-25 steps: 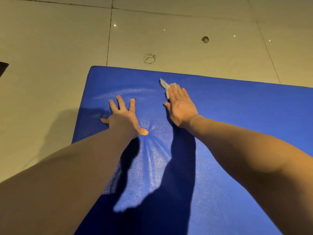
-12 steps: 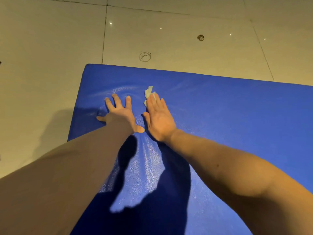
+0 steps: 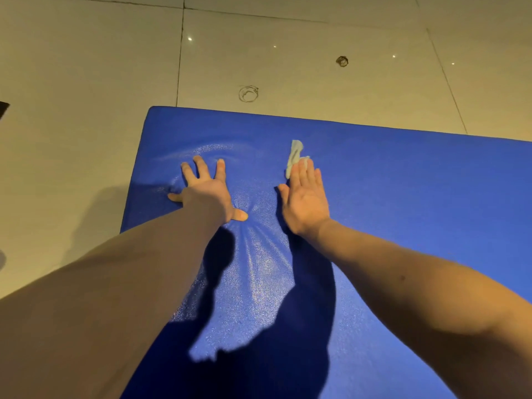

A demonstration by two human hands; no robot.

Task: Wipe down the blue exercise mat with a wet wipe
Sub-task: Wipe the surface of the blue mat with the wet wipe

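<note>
Head view: right hand [image 3: 305, 200] flat on wet wipe [image 3: 295, 152], slid right; left hand [image 3: 205, 191] splayed on mat [image 3: 417, 211].

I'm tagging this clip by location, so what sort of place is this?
Probably an indoor workout spot, gym or home. A padded blue exercise mat lies on a glossy beige tiled floor that reflects small lights, and the right hand presses a wet wipe onto the mat.
</note>
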